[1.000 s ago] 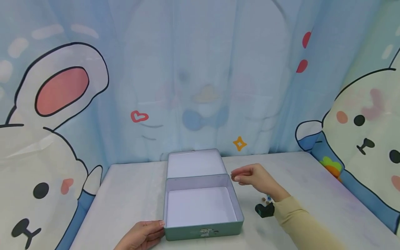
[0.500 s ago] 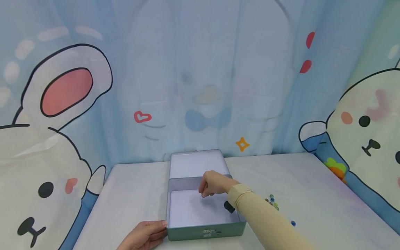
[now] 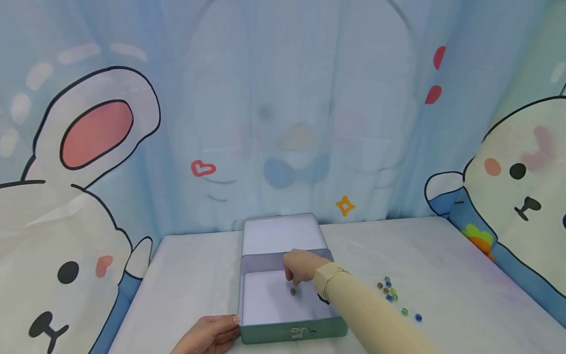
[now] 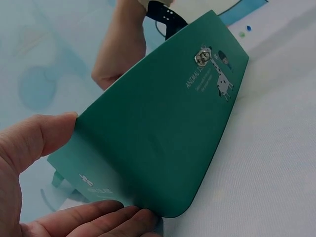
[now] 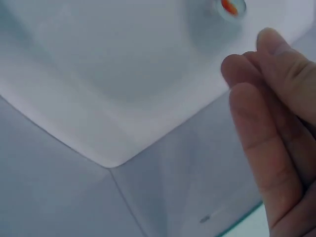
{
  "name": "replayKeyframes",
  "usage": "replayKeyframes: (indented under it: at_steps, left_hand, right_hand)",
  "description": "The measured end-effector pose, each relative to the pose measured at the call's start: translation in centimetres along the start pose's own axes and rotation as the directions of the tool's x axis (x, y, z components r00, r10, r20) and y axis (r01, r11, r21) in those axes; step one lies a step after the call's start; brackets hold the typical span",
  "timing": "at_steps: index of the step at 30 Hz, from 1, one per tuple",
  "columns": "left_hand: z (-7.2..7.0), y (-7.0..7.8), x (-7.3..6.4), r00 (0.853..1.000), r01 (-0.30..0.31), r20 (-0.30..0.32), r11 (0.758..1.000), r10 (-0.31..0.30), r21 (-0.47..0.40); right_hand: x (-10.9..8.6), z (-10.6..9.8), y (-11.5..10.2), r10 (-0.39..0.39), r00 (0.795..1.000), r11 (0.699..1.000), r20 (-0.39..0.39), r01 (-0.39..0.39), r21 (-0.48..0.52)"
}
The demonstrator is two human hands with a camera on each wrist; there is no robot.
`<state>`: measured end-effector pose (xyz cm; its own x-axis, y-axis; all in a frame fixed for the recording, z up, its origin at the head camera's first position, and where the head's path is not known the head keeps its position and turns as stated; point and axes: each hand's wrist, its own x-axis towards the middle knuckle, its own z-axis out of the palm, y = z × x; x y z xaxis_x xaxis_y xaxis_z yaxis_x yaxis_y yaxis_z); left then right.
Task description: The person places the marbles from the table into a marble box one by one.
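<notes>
A green tin box [image 3: 270, 335] with a pale inside stands on the table, its lid [image 3: 281, 235] hinged back. My left hand [image 3: 210, 334] grips its front left corner; in the left wrist view the thumb [image 4: 53, 133] lies on the rim and the fingers [image 4: 94, 217] along the lower side wall. Over the inside of the box hovers my right hand [image 3: 303, 266], fingers pointing down. Just below its fingertips is one marble [image 3: 293, 291]. The right wrist view shows this clear marble [image 5: 232, 8] with an orange swirl, apart from the loosely gathered fingers.
Right of the box lie several green, blue and brown marbles [image 3: 389, 298]; a green marble [image 3: 404, 311] and a blue marble [image 3: 418, 317] sit nearer the front. Behind the table hangs a blue cartoon curtain [image 3: 292, 98].
My right hand has gone from beside the box's right edge to over its inside and a little lower. The marble has left its fingers. My left hand stays at the corner.
</notes>
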<state>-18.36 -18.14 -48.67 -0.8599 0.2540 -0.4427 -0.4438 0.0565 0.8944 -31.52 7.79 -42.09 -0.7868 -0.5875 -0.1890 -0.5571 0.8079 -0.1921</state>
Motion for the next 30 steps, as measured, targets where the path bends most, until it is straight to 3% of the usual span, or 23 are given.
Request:
replayKeyframes:
  at_steps: [4,10,14,16,22,26,30]
  left_hand:
    - [0.0,-0.1,0.1,1.000,0.007,0.000,1.000,-0.007,-0.004]
    - [-0.1,-0.1,0.1,1.000,0.007,0.005,1.000,-0.007,-0.005]
    - [-0.1,0.0,0.0,1.000,0.009,0.011,1.000,-0.009,-0.013]
    - [0.0,0.1,0.0,1.000,0.010,0.014,1.000,-0.010,-0.028]
    - [0.0,0.3,-0.1,1.000,0.004,0.026,1.000,-0.004,-0.028]
    - [0.0,0.3,-0.2,1.000,0.000,0.030,1.000,0.001,-0.025]
    - [0.0,0.3,-0.2,1.000,0.007,0.022,1.000,-0.006,-0.030]
  right_hand:
    - [-0.6,-1.1,1.6,-0.020,0.999,0.980,-0.040,0.028,0.198]
    - [-3.9,-2.9,6.6,-0.010,0.984,0.872,-0.179,0.097,0.481]
    - [-7.7,-3.7,10.8,0.092,0.966,0.792,-0.240,0.075,0.606]
    - [-9.8,-3.8,13.0,0.162,0.954,0.769,-0.252,0.038,0.638]
    - [-14.6,-2.3,18.5,0.319,0.919,0.744,-0.234,-0.090,0.662]
    - [-15.4,-0.1,20.3,0.381,0.905,0.716,-0.189,-0.159,0.680]
    - [-14.8,2.2,21.5,0.439,0.881,0.721,-0.176,-0.228,0.655]
